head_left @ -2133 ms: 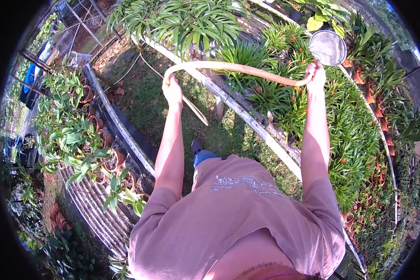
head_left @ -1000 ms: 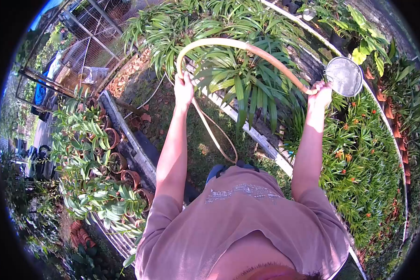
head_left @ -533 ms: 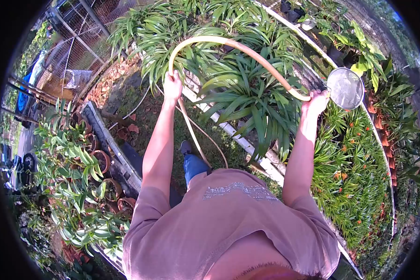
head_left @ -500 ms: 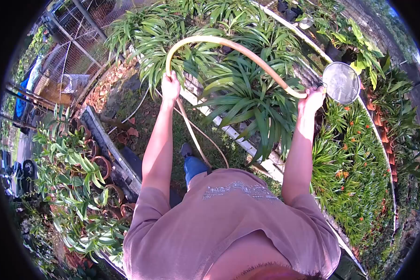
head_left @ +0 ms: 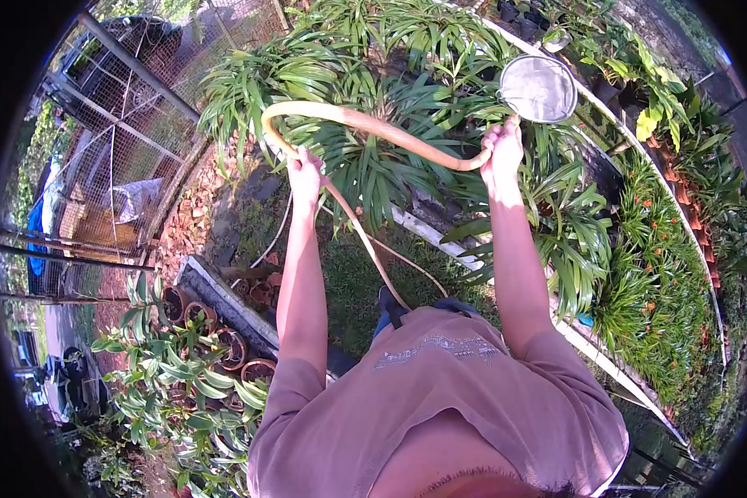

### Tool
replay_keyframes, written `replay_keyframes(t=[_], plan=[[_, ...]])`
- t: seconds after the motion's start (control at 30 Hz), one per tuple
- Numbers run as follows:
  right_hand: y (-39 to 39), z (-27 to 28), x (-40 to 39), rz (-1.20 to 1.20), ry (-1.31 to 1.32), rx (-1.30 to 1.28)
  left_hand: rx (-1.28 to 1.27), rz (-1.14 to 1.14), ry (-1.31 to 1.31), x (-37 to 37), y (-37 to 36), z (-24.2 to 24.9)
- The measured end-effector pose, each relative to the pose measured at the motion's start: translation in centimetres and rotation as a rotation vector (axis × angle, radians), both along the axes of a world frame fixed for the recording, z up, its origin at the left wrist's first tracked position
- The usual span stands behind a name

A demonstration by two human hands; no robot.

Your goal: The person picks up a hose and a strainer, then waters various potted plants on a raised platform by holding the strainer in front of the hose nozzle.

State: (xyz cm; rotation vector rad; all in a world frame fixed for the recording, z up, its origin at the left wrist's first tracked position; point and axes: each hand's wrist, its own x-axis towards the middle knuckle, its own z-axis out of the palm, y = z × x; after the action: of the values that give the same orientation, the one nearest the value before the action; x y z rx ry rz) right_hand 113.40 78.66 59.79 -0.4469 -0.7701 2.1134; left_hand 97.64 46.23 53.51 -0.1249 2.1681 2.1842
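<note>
- Flexible tan rubber hose (head_left: pixel 361 123) arches across the upper part of the view, its bend at 12 o'clock from the view's centre, between the two hands.
- Left hand (head_left: pixel 305 173), toward 10 to 11 o'clock: the grip is closed around the hose, which bends tightly above it; below, the hose slants down toward 6 o'clock, reaching the top of the mauve-brown cloth shirt (head_left: pixel 440 398).
- Right hand (head_left: pixel 503 149), near 2 o'clock: the grip is narrow, fingers curled round the hose's other end.
- Round pale-grey disc with a dark rim (head_left: pixel 539 89), just beyond the right hand, toward 1 to 2 o'clock; how it joins the hose is hidden by the fingers.
- Long-leaved green plants (head_left: pixel 373 75) spread behind the arch at 12 o'clock and past the right forearm.
- Green plants with small orange flowers (head_left: pixel 651 290), at 3 to 4 o'clock.
- Broad-leaved plants in round brown pots (head_left: pixel 232 349), at 8 o'clock.
- Wire-mesh fence with metal bars (head_left: pixel 116 124), toward 10 o'clock.
</note>
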Motion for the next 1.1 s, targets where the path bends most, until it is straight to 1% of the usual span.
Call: replay_keyframes(t=[0.07, 0.13, 0.17, 0.2, 0.23, 0.27, 0.33, 0.37, 0.4, 0.5, 0.6, 0.77, 0.8, 0.87, 0.9, 0.93, 1.0, 1.07, 1.1], plan=[[-2.8, -0.2, -2.5, 0.136, 0.023, 0.019, -0.061, -0.068, 0.008, -2.5, -1.5, 0.9], [-5.1, -0.6, -5.1, 0.256, 0.03, 0.058, 0.013, -0.024, 0.11, -6.1, -3.2, -0.8], [-6.4, -0.1, -6.3, 0.26, -0.05, 0.089, -0.007, 0.009, 0.099, -6.4, -3.6, 0.4], [-7.4, 0.5, -7.3, 0.296, -0.071, 0.06, -0.029, 0.041, 0.09, -6.7, -4.1, 1.7], [-7.7, 0.3, -8.4, 0.309, -0.071, 0.042, -0.018, 0.026, 0.097, -7.3, -5.0, 1.7], [-7.9, -0.1, -9.4, 0.327, -0.076, 0.025, -0.011, -0.076, 0.107, -7.7, -6.4, 1.0], [-7.8, -0.6, -11.0, 0.294, -0.09, -0.002, -0.055, -0.146, 0.238, -9.9, -8.7, -1.2], [-7.8, -0.9, -11.7, 0.267, -0.086, -0.013, -0.062, -0.127, 0.198, -9.2, -8.9, 0.1], [-7.7, -1.1, -12.3, 0.232, -0.089, -0.012, -0.104, -0.055, 0.131, -9.1, -9.2, 1.1], [-8.4, -0.8, -14.1, 0.135, -0.131, 0.036, -0.133, 0.023, 0.077, -10.5, -11.4, 0.1], [-9.6, -0.6, -17.4, 0.13, -0.157, 0.101, -0.126, 0.115, 0.028, -13.1, -13.6, -1.7], [-15.4, 0.0, -25.0, 0.119, -0.211, 0.183, -0.143, 0.156, -0.052, -21.1, -18.9, -7.1], [-16.6, -0.1, -27.2, 0.123, -0.211, 0.219, -0.138, 0.149, -0.057, -23.1, -19.9, -8.5], [-19.5, -0.5, -32.2, 0.127, -0.208, 0.287, -0.141, 0.177, -0.172, -27.5, -22.0, -11.7], [-21.1, -0.5, -35.0, 0.126, -0.242, 0.306, -0.117, 0.17, -0.179, -29.5, -23.3, -13.2], [-22.7, -0.5, -38.3, 0.12, -0.256, 0.328, -0.09, 0.165, -0.18, -32.2, -24.6, -15.7], [-26.0, -0.9, -43.5, 0.124, -0.324, 0.375, -0.069, 0.222, -0.245, -34.8, -27.2, -18.6], [-29.5, 0.0, -48.9, 0.124, -0.346, 0.398, -0.075, 0.214, -0.332, -38.2, -31.4, -23.6], [-31.3, 0.6, -51.0, 0.142, -0.346, 0.396, -0.13, 0.254, -0.324, -40.0, -33.6, -26.8]])
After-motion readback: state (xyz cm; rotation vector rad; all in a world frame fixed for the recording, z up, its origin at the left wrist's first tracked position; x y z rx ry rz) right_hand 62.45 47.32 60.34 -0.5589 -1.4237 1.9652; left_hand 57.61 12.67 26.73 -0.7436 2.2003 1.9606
